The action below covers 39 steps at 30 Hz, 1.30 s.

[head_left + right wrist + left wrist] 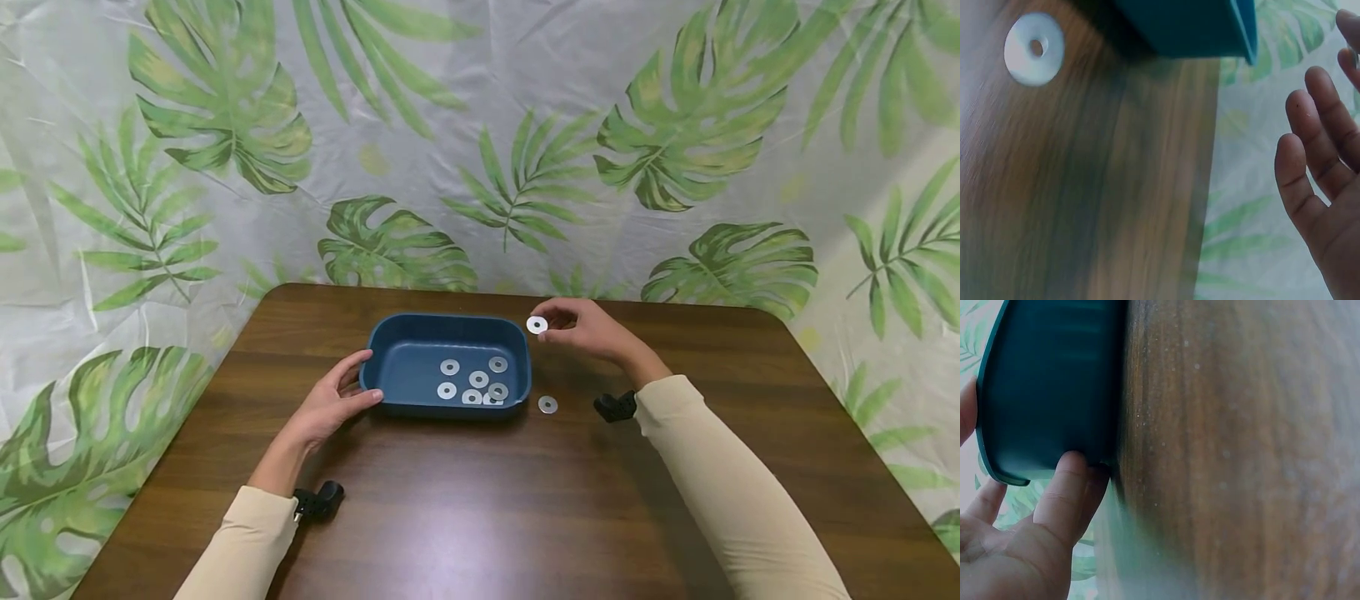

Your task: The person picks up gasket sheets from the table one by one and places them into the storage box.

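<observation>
A blue rectangular basin (pixel 408 408) sits on the table, with several metal washers (pixel 478 379) lying in its right half. My left hand (pixel 330 404) grips the basin's left end, thumb at the near corner and fingers at the end wall. From the left wrist, the basin's dark side (pixel 1054 381) shows with the fingers against it. Just beyond the basin's right rim, my right hand (pixel 581 327) pinches a washer (pixel 537 325) above the table. One more washer (pixel 548 405) lies flat on the wood to the right of the basin; the right wrist view shows this washer (pixel 1034 49) too.
The brown wooden table (pixel 465 508) ends at a back edge close behind the basin. A leaf-patterned cloth (pixel 525 92) hangs behind it. Black wrist straps with small devices (pixel 321 502) are on both wrists.
</observation>
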Motion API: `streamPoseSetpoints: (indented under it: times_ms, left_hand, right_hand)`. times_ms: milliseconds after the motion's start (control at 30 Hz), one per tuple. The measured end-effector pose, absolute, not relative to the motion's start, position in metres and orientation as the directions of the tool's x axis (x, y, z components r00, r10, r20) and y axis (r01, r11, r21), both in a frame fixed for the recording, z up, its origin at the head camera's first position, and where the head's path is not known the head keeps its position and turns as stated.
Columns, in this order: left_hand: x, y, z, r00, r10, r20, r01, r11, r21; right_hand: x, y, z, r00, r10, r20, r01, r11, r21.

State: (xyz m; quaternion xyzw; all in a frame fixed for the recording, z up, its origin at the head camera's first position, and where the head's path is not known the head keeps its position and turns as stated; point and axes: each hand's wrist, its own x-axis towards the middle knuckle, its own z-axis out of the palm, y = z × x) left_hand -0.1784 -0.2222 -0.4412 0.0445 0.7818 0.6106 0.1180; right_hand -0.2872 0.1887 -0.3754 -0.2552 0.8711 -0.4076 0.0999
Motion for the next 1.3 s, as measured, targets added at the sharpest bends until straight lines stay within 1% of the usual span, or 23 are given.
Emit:
streamPoseSetpoints:
  times_ms: [200,300,467,633,967,1133,1300]
  left_hand:
    - [-0.179,-0.223,-0.44,-0.967,0.216,-0.136,-0.08,0.25,0.965]
    - [-0.179,-0.223,-0.44,-0.967,0.216,-0.137,-0.081,0.247,0.966]
    - [-0.179,-0.224,-0.44,-0.969,0.213,-0.129,-0.073,0.252,0.965]
    - [-0.179,-0.223,-0.44,-0.97,0.211,-0.123,-0.068,0.249,0.966]
    - [-0.178,-0.223,-0.44,-0.967,0.216,-0.132,-0.083,0.226,0.971]
    - [-0.177,-0.223,-0.44,-0.967,0.216,-0.133,-0.082,0.231,0.97]
    - [-0.177,-0.224,-0.439,-0.966,0.22,-0.136,-0.084,0.229,0.97]
  right_hand:
    - [-0.293,0.165,-0.368,-0.85,-0.525,0.044,-0.34,0.483,-0.807]
    - [-0.294,0.151,-0.365,-0.834,-0.549,0.054,-0.35,0.452,-0.821]
    - [-0.296,0.128,-0.367,-0.813,-0.58,0.048,-0.366,0.446,-0.817]
    - [-0.295,0.113,-0.369,-0.818,-0.575,0.026,-0.348,0.459,-0.817]
    - [-0.296,0.1,-0.371,-0.809,-0.587,0.032,-0.362,0.454,-0.814]
    - [-0.298,0.099,-0.374,-0.8,-0.598,0.055,-0.4,0.463,-0.791]
    - [-0.302,0.105,-0.378,-0.813,-0.579,0.061,-0.391,0.467,-0.793]
